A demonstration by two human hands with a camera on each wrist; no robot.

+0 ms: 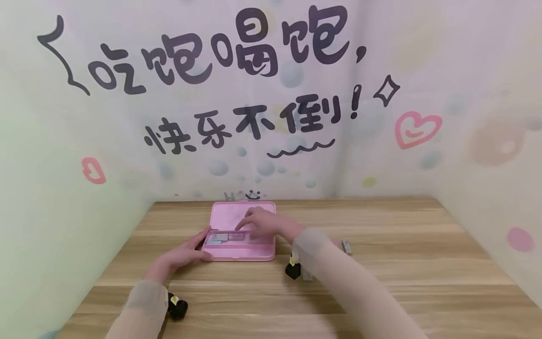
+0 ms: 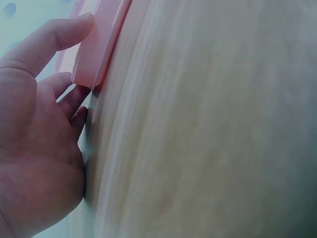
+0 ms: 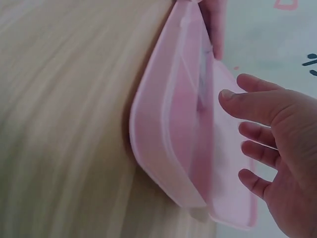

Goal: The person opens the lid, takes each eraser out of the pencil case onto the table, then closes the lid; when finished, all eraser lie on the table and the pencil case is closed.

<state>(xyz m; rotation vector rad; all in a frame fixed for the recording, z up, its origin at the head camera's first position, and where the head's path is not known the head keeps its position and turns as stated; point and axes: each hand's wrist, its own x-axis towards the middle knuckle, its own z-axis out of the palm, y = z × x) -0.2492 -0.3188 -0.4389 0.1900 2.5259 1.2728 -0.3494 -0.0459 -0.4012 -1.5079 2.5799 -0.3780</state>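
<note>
clasping pink case (image 1: 239,253) with left hand (image 1: 181,256), apparently arranging small blocks (image 1: 235,237) with spread, empty right hand (image 1: 263,222), likely needing fingertip nudging next.

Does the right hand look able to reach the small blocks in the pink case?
Probably yes: the pink case is open, its lid tipped back, and the right hand hovers close, nothing covering the small blocks.

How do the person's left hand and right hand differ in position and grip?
The left hand grips the left end of the pink case; the right hand is above it, holding nothing. The left hand's thumb lies against the case, while the right hand's fingers are loosely bent in the air. Both hands are bare.
</note>
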